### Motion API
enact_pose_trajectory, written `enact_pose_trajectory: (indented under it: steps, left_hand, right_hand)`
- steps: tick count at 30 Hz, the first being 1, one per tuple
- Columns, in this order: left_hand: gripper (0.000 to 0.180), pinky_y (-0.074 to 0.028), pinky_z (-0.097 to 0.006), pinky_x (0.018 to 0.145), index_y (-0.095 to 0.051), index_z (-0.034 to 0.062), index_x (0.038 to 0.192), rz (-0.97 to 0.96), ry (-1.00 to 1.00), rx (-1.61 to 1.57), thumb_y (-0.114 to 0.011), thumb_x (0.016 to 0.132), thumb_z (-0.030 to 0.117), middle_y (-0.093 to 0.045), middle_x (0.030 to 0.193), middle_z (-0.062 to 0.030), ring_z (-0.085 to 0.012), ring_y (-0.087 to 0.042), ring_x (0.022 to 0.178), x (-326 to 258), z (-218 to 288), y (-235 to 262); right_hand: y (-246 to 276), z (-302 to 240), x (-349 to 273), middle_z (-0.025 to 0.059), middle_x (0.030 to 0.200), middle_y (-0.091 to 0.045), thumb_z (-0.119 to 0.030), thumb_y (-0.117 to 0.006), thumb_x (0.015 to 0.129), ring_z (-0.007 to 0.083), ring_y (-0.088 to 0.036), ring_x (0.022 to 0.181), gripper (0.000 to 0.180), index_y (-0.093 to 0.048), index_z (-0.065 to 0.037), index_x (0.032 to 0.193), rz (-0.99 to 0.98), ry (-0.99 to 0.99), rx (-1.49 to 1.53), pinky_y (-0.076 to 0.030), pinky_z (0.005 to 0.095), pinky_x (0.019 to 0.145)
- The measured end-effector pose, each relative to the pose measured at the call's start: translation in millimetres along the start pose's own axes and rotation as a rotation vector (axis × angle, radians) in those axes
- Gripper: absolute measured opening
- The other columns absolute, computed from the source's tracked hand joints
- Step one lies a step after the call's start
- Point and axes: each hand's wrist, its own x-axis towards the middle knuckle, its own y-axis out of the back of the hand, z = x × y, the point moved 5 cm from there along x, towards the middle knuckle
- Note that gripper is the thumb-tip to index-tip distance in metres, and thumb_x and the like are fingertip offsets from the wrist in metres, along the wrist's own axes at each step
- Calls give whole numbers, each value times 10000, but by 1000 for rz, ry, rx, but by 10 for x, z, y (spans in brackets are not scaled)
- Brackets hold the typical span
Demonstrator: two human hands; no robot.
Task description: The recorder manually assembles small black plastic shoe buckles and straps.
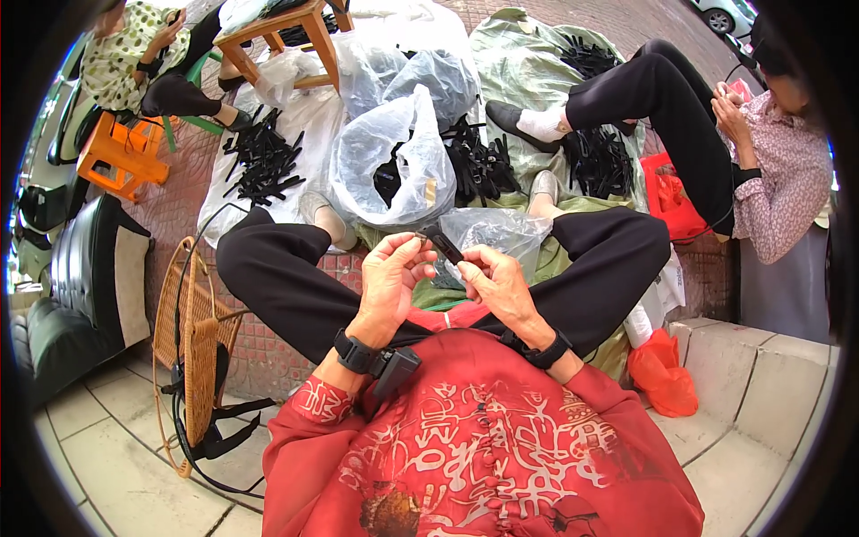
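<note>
A short black strap-like piece (442,243) is held up in front of my lap, slanting between my two hands. My right hand (497,285) pinches its lower end between thumb and fingers. With thumb and forefinger closed at its upper end, my left hand (394,276) grips it too; the exact fingertip contact is too small to make out. Just beyond my hands lies a clear plastic bag (510,234). A large open translucent bag (358,179) with black pieces inside stands farther off, beside a pile of black straps (479,166).
Other strap piles (268,161) lie on white and green sheets. One person (783,170) sits at right, another (134,54) at far left by an orange stool (125,157). A wooden stool (313,40) stands ahead, a wicker chair (201,340) at left, a red bag (664,376) at right.
</note>
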Motion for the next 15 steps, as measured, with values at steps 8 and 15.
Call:
enact_pose_trajectory:
  steps: [8, 15]
  left_hand:
    - [96, -475, -272, 565, -534, 35, 898, -59, 45, -28, -533, 809, 72, -579, 808, -67, -159, -572, 691, 4, -19, 19]
    - [114, -482, -263, 569, -534, 16, 918, -75, -17, 34, -531, 809, 47, -573, 807, -62, -149, -569, 676, 16, 4, 17]
  right_hand:
    - [-25, 32, 16, 17, 664, -547, -78, -527, 804, 57, -490, 498, 125, -531, 17, 886, 0, -8, 48, -387, 199, 419]
    - [-27, 167, 38, -8, 645, -512, -115, -534, 821, 32, -444, 474, 123, -532, -5, 876, -102, -105, 207, -324, 165, 391]
